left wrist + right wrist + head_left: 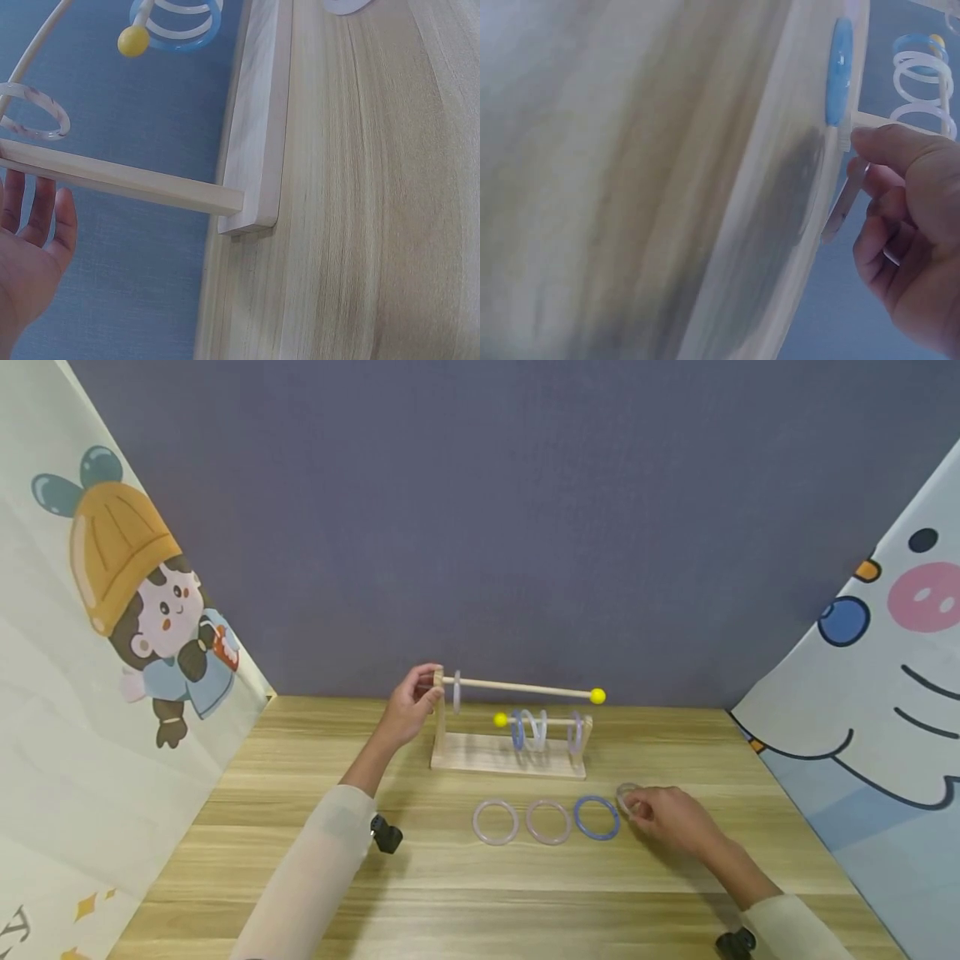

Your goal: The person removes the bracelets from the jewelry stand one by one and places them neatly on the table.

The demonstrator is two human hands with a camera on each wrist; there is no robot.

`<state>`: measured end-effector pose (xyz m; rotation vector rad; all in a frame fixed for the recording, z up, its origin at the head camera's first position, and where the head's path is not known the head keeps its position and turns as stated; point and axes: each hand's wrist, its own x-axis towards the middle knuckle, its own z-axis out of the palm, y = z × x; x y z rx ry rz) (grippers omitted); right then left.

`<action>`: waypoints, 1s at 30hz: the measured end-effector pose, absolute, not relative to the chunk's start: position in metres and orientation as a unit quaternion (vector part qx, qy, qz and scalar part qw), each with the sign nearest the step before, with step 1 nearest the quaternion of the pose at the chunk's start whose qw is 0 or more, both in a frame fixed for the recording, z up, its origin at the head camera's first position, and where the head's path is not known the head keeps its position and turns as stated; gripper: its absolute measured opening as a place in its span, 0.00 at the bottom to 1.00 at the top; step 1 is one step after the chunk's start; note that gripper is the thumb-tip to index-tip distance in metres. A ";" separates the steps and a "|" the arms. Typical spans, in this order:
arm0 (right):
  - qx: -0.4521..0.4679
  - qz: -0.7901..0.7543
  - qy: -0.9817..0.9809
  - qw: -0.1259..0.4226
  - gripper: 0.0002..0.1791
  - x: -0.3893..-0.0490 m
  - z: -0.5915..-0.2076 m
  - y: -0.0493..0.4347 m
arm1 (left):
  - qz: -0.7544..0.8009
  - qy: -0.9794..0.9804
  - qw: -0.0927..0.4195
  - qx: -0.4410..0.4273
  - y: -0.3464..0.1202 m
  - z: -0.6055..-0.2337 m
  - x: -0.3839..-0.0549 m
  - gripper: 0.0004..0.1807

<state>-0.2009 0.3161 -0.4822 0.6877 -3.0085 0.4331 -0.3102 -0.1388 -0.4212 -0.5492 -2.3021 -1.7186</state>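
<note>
A wooden bangle stand [487,753] with two posts and two rods rests on the table. My left hand [414,703] grips the top of its taller left post [127,180]. One pale bangle [457,692] hangs on the upper rod [525,688], near that post. Several blue, white and lilac bangles [922,79] hang on the lower rod. In front of the stand, two pale bangles [495,822] and a blue bangle [597,817] lie in a row. At the row's right end my right hand [671,818] pinches a pale bangle [846,201], tilted up on edge.
Yellow balls [597,696] cap the rods' free ends. The wood-grain table [450,893] meets a dark blue-grey panel [495,527] behind the stand. Cartoon-printed sheets stand at the left and right. A black device is on each wrist.
</note>
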 end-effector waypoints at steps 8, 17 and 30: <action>0.203 0.132 -0.970 0.005 0.10 -0.198 -0.489 0.320 | -0.581 -0.785 0.110 -0.183 -0.138 -0.421 -0.310 0.22; 0.206 0.130 -0.970 -0.005 0.09 -0.195 -0.489 0.320 | -0.581 -0.785 0.110 -0.187 -0.139 -0.422 -0.311 0.22; 0.213 0.131 -0.968 -0.015 0.09 -0.197 -0.492 0.324 | -0.586 -0.783 0.104 -0.182 -0.138 -0.420 -0.309 0.22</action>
